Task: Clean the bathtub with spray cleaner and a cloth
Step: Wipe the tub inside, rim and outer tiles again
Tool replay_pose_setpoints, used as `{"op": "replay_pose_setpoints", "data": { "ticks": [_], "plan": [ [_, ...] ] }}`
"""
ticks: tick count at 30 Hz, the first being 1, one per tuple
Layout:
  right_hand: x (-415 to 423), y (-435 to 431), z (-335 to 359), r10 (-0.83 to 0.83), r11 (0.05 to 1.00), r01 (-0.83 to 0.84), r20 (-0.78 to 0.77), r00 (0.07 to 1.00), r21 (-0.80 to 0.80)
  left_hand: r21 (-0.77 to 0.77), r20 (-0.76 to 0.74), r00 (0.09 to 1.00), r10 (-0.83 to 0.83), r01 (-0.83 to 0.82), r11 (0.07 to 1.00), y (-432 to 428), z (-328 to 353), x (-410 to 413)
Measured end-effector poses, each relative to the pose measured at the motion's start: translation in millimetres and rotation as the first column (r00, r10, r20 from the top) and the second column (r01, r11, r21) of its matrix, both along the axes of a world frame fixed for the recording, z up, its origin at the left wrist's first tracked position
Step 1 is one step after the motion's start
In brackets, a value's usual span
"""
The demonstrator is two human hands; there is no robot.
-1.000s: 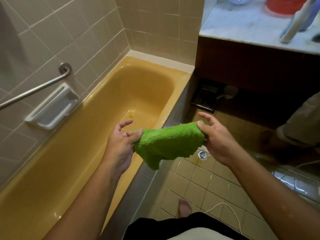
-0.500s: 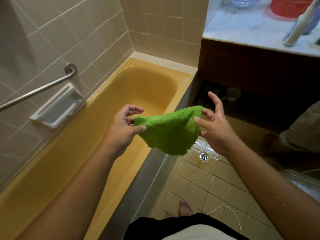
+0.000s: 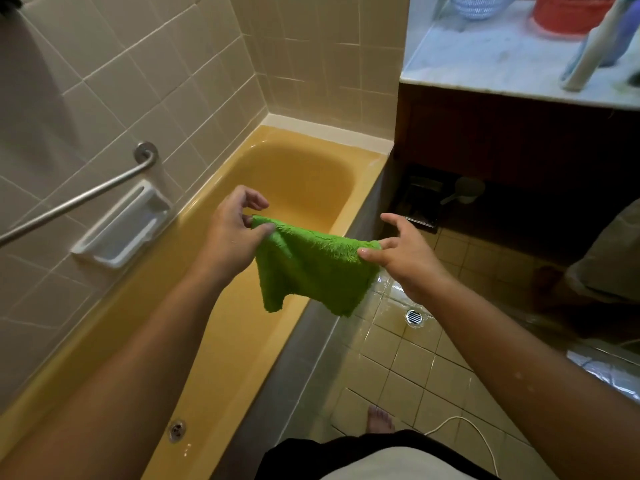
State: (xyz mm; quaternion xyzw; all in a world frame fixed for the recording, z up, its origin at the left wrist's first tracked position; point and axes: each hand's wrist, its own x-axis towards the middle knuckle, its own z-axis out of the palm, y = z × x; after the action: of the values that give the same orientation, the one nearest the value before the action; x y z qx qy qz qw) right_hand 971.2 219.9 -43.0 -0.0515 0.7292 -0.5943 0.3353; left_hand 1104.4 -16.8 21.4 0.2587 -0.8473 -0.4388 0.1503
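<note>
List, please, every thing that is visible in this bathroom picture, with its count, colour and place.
bathtub: one, yellow, along the tiled left wall
cloth: one, green, hanging between both hands above the bathtub's edge
grab bar: one, metal, slanted on the left wall
soap dish: one, white, on the wall under the grab bar
floor drain: one, metal, in the wet floor right of the bathtub
counter: one, pale top, upper right
red container: one, on the counter, cut by the frame
cord: one, white, on the floor near the bottom
foot: one, bare, on the floor tiles
left hand: one, pinches the cloth's left corner
right hand: one, pinches the cloth's right corner
</note>
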Motion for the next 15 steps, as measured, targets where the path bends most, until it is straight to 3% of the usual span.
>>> {"op": "replay_pose_setpoints", "data": {
  "ticks": [9,12,13,15],
  "plan": [
    [-15.5,-5.3,18.1,0.091,0.993,-0.057,-0.353,0.931,0.106,0.033,0.096,0.99,0.101,-0.105,0.994,-6.9,0.1,2.5],
    [-21.6,-7.2,29.7,0.145,0.986,-0.096,-0.42,0.896,0.137,0.156,0.161,0.987,-0.015,-0.01,0.988,-8.4,7.7,1.4],
    [-23.3,-7.8,33.6,0.162,0.983,-0.105,-0.436,0.885,0.153,0.146,0.201,0.976,-0.078,0.049,0.988,-7.9,10.3,1.3],
    [-25.7,-9.0,40.4,0.202,0.974,-0.132,-0.433,0.878,0.185,-0.016,0.29,0.945,-0.153,0.165,0.986,-4.3,11.9,0.3]
  ]
}}
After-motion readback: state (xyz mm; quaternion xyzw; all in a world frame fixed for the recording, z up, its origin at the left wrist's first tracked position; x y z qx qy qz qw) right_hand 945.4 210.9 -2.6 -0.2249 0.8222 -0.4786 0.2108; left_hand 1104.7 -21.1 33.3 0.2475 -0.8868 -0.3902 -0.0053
